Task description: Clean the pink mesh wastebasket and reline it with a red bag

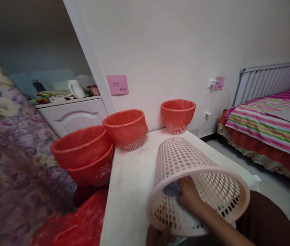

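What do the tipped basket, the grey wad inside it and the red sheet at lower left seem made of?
Tipped basket: likely moulded plastic, satin; even holes, smooth rim. Grey wad: probably cloth, matte; soft folds, partly hidden. Red sheet: likely plastic film, glossy; crinkled highlights.

Beyond and left of the right grip [188,193], a pink wall note [117,85] apparently reads "243", other characters unclear.

Inside the mouth of the pale pink basket [177,155], a bare right hand [189,196] and a bare forearm [219,220] are seen. At the basket's lower rim, a bare left hand [159,235] is partly cut off. Just right of the basket, dark brown cloth [270,218], rounded in outline, is apparently worn over a leg.
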{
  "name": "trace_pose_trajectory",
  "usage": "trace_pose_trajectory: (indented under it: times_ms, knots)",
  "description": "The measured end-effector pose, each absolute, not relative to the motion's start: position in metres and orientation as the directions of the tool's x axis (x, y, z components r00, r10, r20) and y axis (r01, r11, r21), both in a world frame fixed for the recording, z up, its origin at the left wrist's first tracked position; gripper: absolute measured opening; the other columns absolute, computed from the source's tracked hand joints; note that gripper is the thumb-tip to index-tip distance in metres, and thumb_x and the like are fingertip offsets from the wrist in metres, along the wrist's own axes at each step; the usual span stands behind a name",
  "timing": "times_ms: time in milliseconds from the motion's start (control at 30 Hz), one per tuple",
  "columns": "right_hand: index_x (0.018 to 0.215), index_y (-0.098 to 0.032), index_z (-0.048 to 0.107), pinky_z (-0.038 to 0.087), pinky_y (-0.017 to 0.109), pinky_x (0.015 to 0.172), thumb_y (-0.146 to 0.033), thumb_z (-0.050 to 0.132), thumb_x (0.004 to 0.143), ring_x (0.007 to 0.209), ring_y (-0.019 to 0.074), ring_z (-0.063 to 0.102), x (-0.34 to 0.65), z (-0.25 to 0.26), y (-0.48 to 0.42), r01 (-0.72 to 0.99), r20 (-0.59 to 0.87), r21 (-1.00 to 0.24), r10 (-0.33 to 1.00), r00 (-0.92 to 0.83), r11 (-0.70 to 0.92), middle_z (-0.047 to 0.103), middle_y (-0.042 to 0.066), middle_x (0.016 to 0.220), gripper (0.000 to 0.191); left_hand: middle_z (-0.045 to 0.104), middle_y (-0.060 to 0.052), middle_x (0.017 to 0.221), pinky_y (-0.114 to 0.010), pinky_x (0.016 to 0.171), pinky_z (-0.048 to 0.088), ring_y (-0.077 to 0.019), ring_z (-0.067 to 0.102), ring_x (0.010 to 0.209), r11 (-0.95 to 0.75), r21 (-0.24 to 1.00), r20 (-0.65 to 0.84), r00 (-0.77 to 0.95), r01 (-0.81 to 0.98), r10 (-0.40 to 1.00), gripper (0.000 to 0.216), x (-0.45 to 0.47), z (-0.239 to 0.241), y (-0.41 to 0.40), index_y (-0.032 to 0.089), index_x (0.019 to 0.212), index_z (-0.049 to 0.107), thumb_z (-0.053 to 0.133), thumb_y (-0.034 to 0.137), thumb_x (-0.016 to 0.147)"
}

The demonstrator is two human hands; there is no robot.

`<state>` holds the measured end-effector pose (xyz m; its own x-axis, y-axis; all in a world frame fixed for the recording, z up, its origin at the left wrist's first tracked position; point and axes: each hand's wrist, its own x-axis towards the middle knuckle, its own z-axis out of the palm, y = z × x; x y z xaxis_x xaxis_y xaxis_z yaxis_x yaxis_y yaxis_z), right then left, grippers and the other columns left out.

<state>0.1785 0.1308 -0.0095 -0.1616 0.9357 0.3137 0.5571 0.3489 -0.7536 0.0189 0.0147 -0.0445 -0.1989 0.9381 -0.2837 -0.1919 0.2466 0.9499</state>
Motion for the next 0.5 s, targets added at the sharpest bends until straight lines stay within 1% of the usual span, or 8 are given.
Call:
trace_pose_trajectory:
  times_ms: [33, 100, 200, 300, 333, 400, 433, 500]
  knots:
    - [0.100, -0.016, 0.068, 0.035, 0.052, 0.101, 0.000, 0.050, 0.043, 0.113, 0.0368, 0.053, 0.184, -0.012, 0.114, 0.579, 0.303, -0.725, 0.927, -0.220, 0.374, 0.067, 0.014, 0.111, 0.061, 0.077, -0.012, 0.091, -0.030, 0.054, 0.056, -0.0248, 0.069, 0.074, 0.224, 0.953, -0.263, -0.194, -0.203, 0.945, 0.068, 0.019, -0.042, 0.014, 0.009, 0.101, 0.065, 0.082, 0.053, 0.051]
    - [0.100, -0.016, 0.067, 0.038, 0.049, 0.097, -0.001, 0.048, 0.041, 0.108, 0.0345, 0.055, 0.196, -0.014, 0.082, 0.614, 0.262, -0.661, 0.899, -0.351, 0.432, 0.067, 0.014, 0.109, 0.065, 0.076, -0.014, 0.095, -0.030, 0.052, 0.055, -0.0257, 0.069, 0.076, 0.196, 0.954, -0.245, -0.213, -0.228, 0.946, 0.073, 0.019, -0.038, 0.013, 0.008, 0.102, 0.065, 0.082, 0.056, 0.049]
    - [0.101, -0.018, 0.067, 0.041, 0.049, 0.091, -0.009, 0.054, 0.044, 0.102, 0.0355, 0.057, 0.211, -0.010, 0.046, 0.615, 0.150, -0.605, 0.831, -0.536, 0.506, 0.066, 0.015, 0.109, 0.060, 0.076, -0.011, 0.083, -0.031, 0.054, 0.053, -0.0233, 0.068, 0.065, 0.208, 0.952, -0.269, -0.289, -0.226, 0.919, 0.068, 0.015, -0.029, 0.010, 0.008, 0.096, 0.065, 0.079, 0.059, 0.052]
    - [0.090, -0.025, 0.070, 0.046, 0.047, 0.082, -0.020, 0.062, 0.052, 0.092, 0.0341, 0.061, 0.222, 0.004, 0.031, 0.478, 0.140, -0.707, 0.766, -0.628, 0.521, 0.070, 0.011, 0.097, 0.039, 0.071, -0.005, 0.063, -0.029, 0.053, 0.050, -0.0188, 0.063, 0.054, 0.174, 0.980, -0.198, -0.370, -0.098, 0.908, 0.055, 0.009, -0.020, 0.007, 0.011, 0.083, 0.067, 0.075, 0.059, 0.058]
    - [0.092, -0.027, 0.069, 0.048, 0.045, 0.081, -0.021, 0.061, 0.057, 0.091, 0.0317, 0.063, 0.224, 0.009, 0.031, 0.424, 0.162, -0.747, 0.759, -0.630, 0.512, 0.071, 0.008, 0.096, 0.037, 0.068, -0.003, 0.057, -0.028, 0.053, 0.049, -0.0181, 0.061, 0.052, 0.151, 0.987, -0.162, -0.378, -0.060, 0.912, 0.053, 0.008, -0.018, 0.007, 0.011, 0.080, 0.067, 0.074, 0.059, 0.059]
    - [0.103, -0.030, 0.067, 0.050, 0.041, 0.085, -0.018, 0.053, 0.066, 0.097, 0.0273, 0.064, 0.227, 0.017, 0.040, 0.355, 0.204, -0.798, 0.772, -0.602, 0.488, 0.071, 0.005, 0.101, 0.042, 0.066, -0.002, 0.051, -0.028, 0.053, 0.048, -0.0175, 0.060, 0.049, 0.135, 0.990, -0.140, -0.369, -0.039, 0.919, 0.051, 0.009, -0.017, 0.006, 0.012, 0.077, 0.068, 0.073, 0.060, 0.060]
    - [0.108, -0.030, 0.066, 0.049, 0.041, 0.090, -0.014, 0.049, 0.066, 0.103, 0.0261, 0.063, 0.227, 0.020, 0.050, 0.345, 0.228, -0.808, 0.794, -0.564, 0.477, 0.070, 0.005, 0.106, 0.047, 0.066, -0.002, 0.052, -0.028, 0.052, 0.048, -0.0177, 0.060, 0.050, 0.141, 0.988, -0.151, -0.350, -0.055, 0.924, 0.052, 0.011, -0.018, 0.006, 0.012, 0.078, 0.068, 0.073, 0.061, 0.060]
    - [0.110, -0.026, 0.065, 0.046, 0.045, 0.098, -0.010, 0.048, 0.062, 0.114, 0.0278, 0.059, 0.222, 0.024, 0.079, 0.348, 0.310, -0.820, 0.863, -0.399, 0.455, 0.069, 0.006, 0.114, 0.054, 0.071, -0.005, 0.062, -0.029, 0.052, 0.051, -0.0195, 0.063, 0.055, 0.165, 0.981, -0.189, -0.306, -0.103, 0.933, 0.057, 0.016, -0.022, 0.007, 0.011, 0.081, 0.069, 0.075, 0.062, 0.055]
